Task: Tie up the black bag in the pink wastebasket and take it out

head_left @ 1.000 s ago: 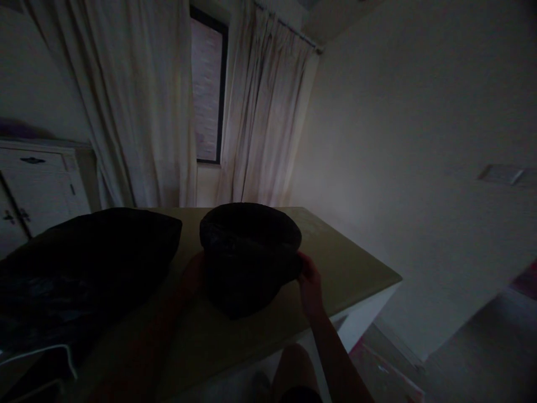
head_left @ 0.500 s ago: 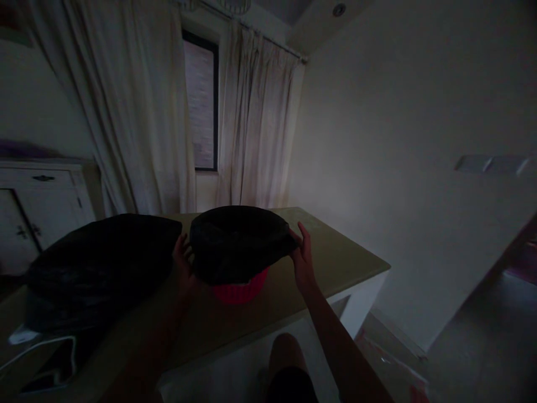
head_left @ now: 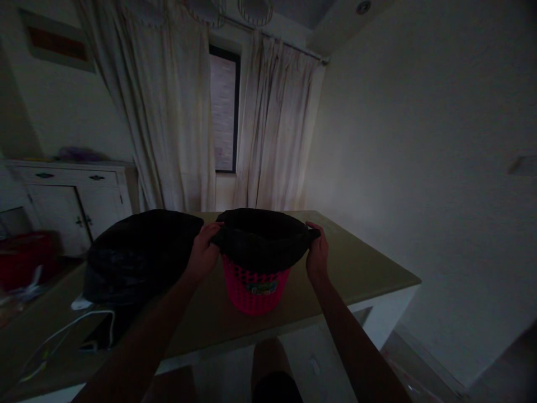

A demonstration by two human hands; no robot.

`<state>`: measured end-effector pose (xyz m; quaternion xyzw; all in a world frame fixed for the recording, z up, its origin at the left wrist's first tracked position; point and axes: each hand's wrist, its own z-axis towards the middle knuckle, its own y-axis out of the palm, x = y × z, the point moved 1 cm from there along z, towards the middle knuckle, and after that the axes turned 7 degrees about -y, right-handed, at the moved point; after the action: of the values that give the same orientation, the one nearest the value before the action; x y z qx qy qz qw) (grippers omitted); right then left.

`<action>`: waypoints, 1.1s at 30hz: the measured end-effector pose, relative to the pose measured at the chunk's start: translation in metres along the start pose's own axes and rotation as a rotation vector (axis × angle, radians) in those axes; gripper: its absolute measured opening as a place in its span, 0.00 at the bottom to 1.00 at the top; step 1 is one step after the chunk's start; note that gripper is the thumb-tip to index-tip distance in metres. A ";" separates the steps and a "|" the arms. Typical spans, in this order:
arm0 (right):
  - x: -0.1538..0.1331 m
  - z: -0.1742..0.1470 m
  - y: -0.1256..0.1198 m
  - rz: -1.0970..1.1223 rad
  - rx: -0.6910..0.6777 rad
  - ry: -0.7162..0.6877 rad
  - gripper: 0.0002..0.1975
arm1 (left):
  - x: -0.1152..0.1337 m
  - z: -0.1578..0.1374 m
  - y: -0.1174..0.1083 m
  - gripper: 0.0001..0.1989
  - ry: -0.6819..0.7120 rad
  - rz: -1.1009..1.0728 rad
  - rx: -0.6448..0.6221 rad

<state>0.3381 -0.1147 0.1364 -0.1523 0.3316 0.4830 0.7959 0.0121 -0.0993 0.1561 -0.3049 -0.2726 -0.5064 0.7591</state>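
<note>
A pink plastic basket (head_left: 255, 291) with a small label stands on the olive tabletop (head_left: 361, 268). A black bin liner (head_left: 262, 240) is draped over its rim and hangs partway down its sides. My left hand (head_left: 204, 252) grips the liner's left edge at the rim. On the opposite side my right hand (head_left: 318, 253) grips the liner's right edge. The room is dim and details of the liner are hard to see.
A large black filled bag (head_left: 140, 254) lies on the table just left of the basket. A white cable (head_left: 71, 330) runs along the table's left front. Behind stand a white cabinet (head_left: 71, 204), pale curtains (head_left: 168, 112) and a window (head_left: 224, 112). The table's right edge drops to the floor.
The liner's skirt has been pulled up from covering the whole basket to the rim, baring the pink sides. Both hands rose from the basket's lower sides to its rim.
</note>
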 end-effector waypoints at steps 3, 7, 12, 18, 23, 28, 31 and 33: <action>0.004 0.010 0.003 0.097 -0.052 -0.014 0.31 | 0.015 0.005 -0.002 0.14 -0.104 0.022 -0.077; 0.003 0.022 0.007 0.159 -0.176 -0.009 0.36 | 0.031 0.009 -0.002 0.14 -0.152 0.064 -0.160; 0.002 0.037 0.006 0.054 -0.323 0.016 0.40 | 0.042 0.009 0.003 0.08 -0.012 0.142 -0.140; 0.003 0.045 -0.002 -0.113 -0.410 0.081 0.46 | 0.060 0.012 0.011 0.27 0.142 0.142 -0.273; -0.005 0.052 -0.007 -0.257 -0.476 0.134 0.49 | 0.080 0.011 0.004 0.23 0.219 0.192 -0.560; -0.015 0.061 -0.005 -0.327 -0.562 0.199 0.44 | 0.083 0.002 -0.002 0.08 0.065 0.149 -0.570; -0.018 0.065 -0.003 -0.360 -0.629 0.211 0.38 | 0.083 -0.002 0.003 0.16 -0.055 0.245 -0.491; -0.015 0.069 -0.002 -0.406 -0.652 0.190 0.36 | 0.085 -0.003 0.009 0.16 -0.083 0.447 -0.485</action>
<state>0.3613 -0.0866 0.1975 -0.5037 0.1959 0.3795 0.7509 0.0501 -0.1503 0.2135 -0.5493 -0.1009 -0.3646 0.7451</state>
